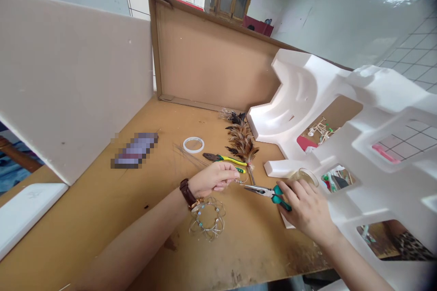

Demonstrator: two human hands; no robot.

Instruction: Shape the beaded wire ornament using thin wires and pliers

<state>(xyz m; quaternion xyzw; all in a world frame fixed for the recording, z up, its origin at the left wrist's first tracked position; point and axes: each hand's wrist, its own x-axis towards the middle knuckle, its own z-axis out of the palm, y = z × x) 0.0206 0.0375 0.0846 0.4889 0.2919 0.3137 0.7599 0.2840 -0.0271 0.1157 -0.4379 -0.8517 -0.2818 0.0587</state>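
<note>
My left hand (216, 176) is closed in a pinch on a small piece of thin wire (241, 181). In my right hand (305, 204) are needle-nose pliers (261, 189) with green handles; their jaws point left, close to the wire. Whether the jaw tips touch it I cannot tell. Below my left wrist lies a wire wreath (207, 219) of looped wire with small bluish beads. Just beyond my left hand are combination pliers (213, 157) with yellow and green handles. A bundle of brown and black feathers (241, 138) rests behind them.
A white ring (184, 145) and loose straight wires (191, 157) lie on the wooden table (164, 145). A glass jar (307, 174) stands behind my right hand. White foam packaging (341, 82) borders the right, cardboard (218, 54) the back. A pixelated flat object (134, 150) lies left.
</note>
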